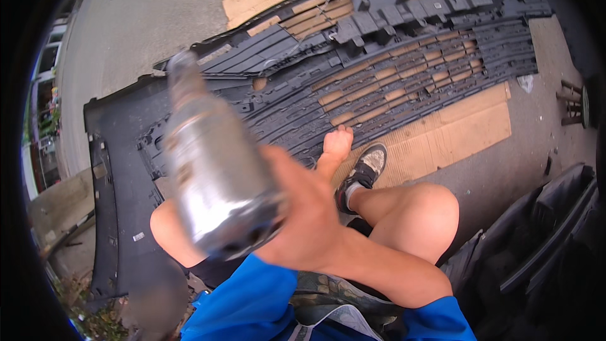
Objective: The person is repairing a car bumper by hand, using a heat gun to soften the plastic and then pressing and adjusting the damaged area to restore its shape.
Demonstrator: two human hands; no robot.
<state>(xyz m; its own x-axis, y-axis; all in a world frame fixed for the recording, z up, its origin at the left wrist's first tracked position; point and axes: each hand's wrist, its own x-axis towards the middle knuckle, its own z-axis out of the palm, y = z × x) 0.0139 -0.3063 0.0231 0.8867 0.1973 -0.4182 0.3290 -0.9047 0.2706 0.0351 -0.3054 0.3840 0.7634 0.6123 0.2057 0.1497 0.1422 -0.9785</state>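
Observation:
A large black plastic car grille panel [265, 110] lies in front of me, with slatted openings. My right hand [306, 215] is wrapped round a silver, cylindrical power tool [218, 170], raised close to the camera and blurred. Its narrow, rust-tinged nose points away to the far left; its exact kind is unclear. Beyond it, my left hand [338, 143] rests at the panel's near edge, fingers curled. Whatever those fingers hold, if anything, is hidden. My forearms cross, the right one lying over the left.
Flattened cardboard [435, 129] lies under and beside the panel on grey ground. My shoe [366, 167] stands on its near part. A small stool [573, 104] is at far right, more dark plastic parts [536, 240] at lower right. Another black panel [129, 202] lies left.

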